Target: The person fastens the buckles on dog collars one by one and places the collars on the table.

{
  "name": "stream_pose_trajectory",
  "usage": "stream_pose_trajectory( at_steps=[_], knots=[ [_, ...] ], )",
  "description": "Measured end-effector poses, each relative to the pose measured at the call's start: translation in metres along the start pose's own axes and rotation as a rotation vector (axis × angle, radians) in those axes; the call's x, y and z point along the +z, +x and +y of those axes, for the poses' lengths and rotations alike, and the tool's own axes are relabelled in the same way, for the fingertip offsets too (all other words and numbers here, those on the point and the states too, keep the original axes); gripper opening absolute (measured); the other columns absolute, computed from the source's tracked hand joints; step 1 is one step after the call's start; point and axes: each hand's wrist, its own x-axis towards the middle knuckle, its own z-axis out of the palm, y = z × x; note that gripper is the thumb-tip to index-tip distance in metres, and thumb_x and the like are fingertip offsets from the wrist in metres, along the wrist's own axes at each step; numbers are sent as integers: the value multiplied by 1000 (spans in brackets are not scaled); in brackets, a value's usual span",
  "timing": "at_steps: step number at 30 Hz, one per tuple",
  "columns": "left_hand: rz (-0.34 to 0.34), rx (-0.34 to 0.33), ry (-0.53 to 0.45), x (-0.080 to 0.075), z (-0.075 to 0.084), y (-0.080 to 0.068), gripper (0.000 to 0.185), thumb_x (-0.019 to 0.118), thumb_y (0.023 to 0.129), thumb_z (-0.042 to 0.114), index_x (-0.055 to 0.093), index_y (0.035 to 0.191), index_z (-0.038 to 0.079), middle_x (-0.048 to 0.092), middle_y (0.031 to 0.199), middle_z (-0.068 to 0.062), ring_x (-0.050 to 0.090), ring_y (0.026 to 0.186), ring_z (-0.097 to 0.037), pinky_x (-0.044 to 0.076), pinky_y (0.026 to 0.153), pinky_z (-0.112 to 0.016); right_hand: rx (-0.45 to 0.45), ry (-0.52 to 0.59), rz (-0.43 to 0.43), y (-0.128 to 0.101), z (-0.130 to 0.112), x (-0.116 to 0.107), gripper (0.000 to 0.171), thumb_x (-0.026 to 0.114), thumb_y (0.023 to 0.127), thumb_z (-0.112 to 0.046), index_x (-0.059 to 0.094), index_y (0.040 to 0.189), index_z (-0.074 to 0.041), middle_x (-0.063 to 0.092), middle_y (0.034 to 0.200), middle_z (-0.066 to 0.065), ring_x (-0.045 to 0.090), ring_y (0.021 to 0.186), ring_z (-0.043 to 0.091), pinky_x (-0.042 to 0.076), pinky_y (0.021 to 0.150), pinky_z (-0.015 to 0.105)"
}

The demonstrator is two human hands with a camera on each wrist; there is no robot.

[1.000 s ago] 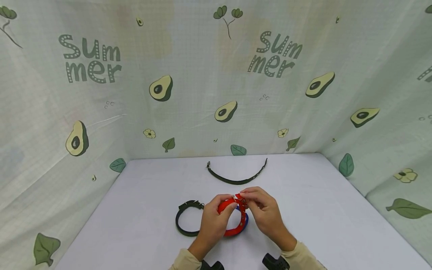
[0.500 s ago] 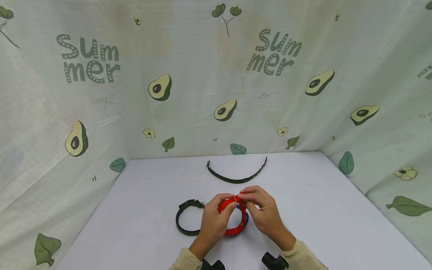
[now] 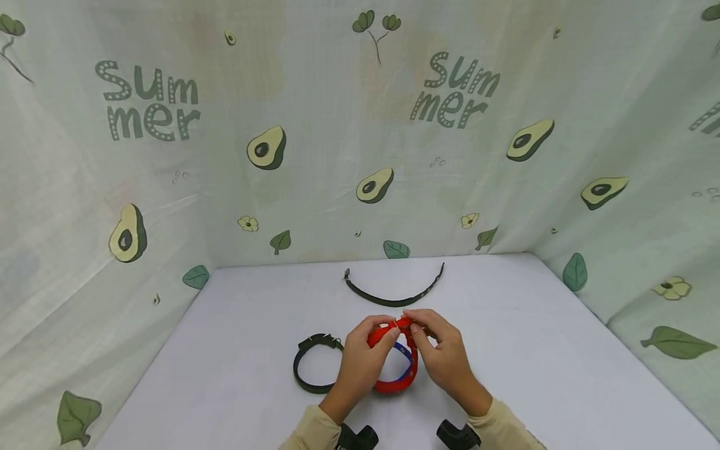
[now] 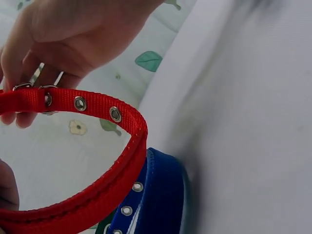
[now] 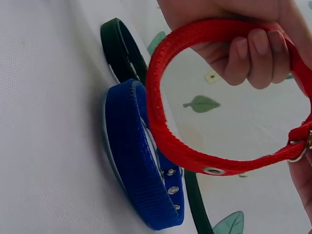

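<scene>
Both hands hold a red collar point(image 3: 396, 386) bent into a ring. My left hand point(image 3: 362, 353) grips its padded band, fingers curled around it in the right wrist view. At the metal buckle, my right hand point(image 3: 447, 356) pinches the strap end. Metal eyelets point(image 4: 79, 103) line the red strap in the left wrist view. A blue collar point(image 5: 139, 156), closed in a ring, stands on the table just below the red one. Left of it lies a dark green collar point(image 3: 298, 372), also a closed ring, partly hidden by my left hand.
Another dark green collar point(image 3: 394, 303) lies unfastened in a curve toward the back of the white table point(image 3: 236, 337). Behind the table hangs a pale cloth point(image 3: 320, 206) printed with avocados. Black wrist devices point(image 3: 458, 435) sit at both sleeves.
The red collar has tilted and shifted slightly right in both hands, so more of the blue collar shows through it. The right fingers have shifted along the strap at the buckle.
</scene>
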Motion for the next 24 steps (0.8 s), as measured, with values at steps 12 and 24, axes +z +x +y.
stream_pose_trajectory(
  at_steps=[12, 24],
  knots=[
    [15, -27, -148, 3, -1, 19, 24, 64, 100, 27, 63, 117, 10, 51, 71, -3, 41, 53, -10, 37, 47, -19, 84, 65, -16, -2, 11, 4, 41, 69, 93, -2, 58, 132, -8, 66, 116, 3, 69, 98, 21, 56, 82, 27],
    [19, -21, -253, 5, -6, 8, 24, 53, 105, 17, 61, 120, 0, 51, 70, -12, 46, 53, -11, 44, 50, -21, 14, 21, 27, 3, -12, 4, 34, 67, 85, 17, 70, 114, 1, 66, 104, 11, 63, 86, 19, 55, 73, 21]
  ],
)
